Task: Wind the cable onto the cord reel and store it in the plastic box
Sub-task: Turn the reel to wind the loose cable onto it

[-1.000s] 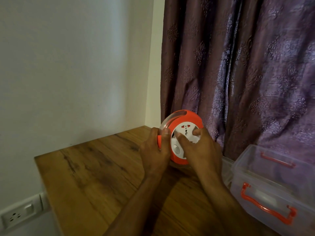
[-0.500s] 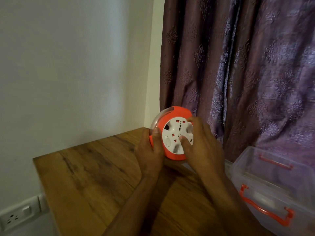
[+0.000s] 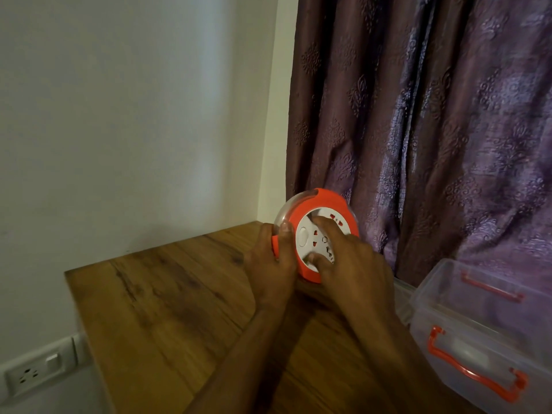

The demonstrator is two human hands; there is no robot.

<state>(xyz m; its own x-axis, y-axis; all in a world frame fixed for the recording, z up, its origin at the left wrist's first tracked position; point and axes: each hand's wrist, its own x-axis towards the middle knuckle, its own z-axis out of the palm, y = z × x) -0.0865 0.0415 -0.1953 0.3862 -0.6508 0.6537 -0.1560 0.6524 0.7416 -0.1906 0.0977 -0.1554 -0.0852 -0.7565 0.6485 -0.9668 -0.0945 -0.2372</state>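
Note:
An orange cord reel (image 3: 324,201) with a clear back shell and a white socket face stands on edge above the far end of the wooden table (image 3: 167,309). My left hand (image 3: 273,264) grips its left rim, thumb on the orange edge. My right hand (image 3: 352,261) lies over the white face, fingers curled into its grooves. No loose cable shows. The clear plastic box (image 3: 478,330) with orange latches stands open at the right, beside my right forearm.
A purple patterned curtain (image 3: 433,130) hangs right behind the reel and box. A white wall (image 3: 134,115) fills the left side, with a power socket (image 3: 33,373) low at the left below the table's edge.
The white socket face has turned under my right hand, whose fingers have shifted across it. My left hand has kept its grip on the rim.

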